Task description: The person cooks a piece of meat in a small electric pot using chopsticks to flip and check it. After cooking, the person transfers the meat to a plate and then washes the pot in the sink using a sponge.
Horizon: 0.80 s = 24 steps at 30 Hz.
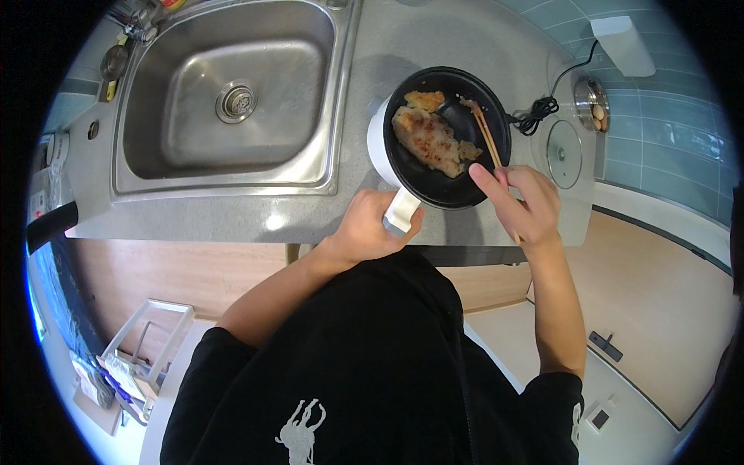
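Observation:
My left hand (375,225) grips the white handle (401,210) of a white electric cooking pot (382,145) with a black inside, tilted on or just over the counter; contact beneath it is hidden. A large browned piece of food (429,142) lies in the pot, with a smaller golden piece (425,100) above it. In my right hand (520,200) is a pair of wooden chopsticks (488,138), their tips inside the pot near its right wall, with a bit of food at them.
A stainless steel sink (250,187) is at the left of the grey counter (232,220). Right of the pot are a coiled black cord (536,116), a glass lid (564,154) and a metal bowl (592,104) holding eggs. A white box (623,45) is by the tiled wall.

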Available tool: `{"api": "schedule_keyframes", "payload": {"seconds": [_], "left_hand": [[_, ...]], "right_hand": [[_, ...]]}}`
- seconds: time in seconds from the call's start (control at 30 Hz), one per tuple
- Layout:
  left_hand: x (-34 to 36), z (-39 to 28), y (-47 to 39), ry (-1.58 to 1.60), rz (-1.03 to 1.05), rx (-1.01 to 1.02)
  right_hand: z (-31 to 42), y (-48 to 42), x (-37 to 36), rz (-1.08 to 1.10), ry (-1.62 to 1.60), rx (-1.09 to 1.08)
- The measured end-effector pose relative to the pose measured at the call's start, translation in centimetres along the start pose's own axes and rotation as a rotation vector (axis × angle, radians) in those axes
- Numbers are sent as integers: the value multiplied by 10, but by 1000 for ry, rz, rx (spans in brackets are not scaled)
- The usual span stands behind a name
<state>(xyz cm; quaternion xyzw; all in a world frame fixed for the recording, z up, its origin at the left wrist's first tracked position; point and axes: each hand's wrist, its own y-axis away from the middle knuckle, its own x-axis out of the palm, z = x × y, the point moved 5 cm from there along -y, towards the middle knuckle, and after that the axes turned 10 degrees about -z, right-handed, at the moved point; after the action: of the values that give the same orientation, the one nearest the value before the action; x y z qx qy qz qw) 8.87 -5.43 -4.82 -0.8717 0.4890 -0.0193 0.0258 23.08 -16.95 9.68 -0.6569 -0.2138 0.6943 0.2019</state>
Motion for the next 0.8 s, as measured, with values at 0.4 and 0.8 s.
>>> {"api": "schedule_keyframes", "payload": {"seconds": [0.4, 0.8], "left_hand": [[2, 3, 0, 4, -6, 17], [2, 3, 1, 24, -6, 43]], "right_hand": [[-8, 3, -11, -234, 13, 160], [-18, -8, 12, 3, -195, 351]]}}
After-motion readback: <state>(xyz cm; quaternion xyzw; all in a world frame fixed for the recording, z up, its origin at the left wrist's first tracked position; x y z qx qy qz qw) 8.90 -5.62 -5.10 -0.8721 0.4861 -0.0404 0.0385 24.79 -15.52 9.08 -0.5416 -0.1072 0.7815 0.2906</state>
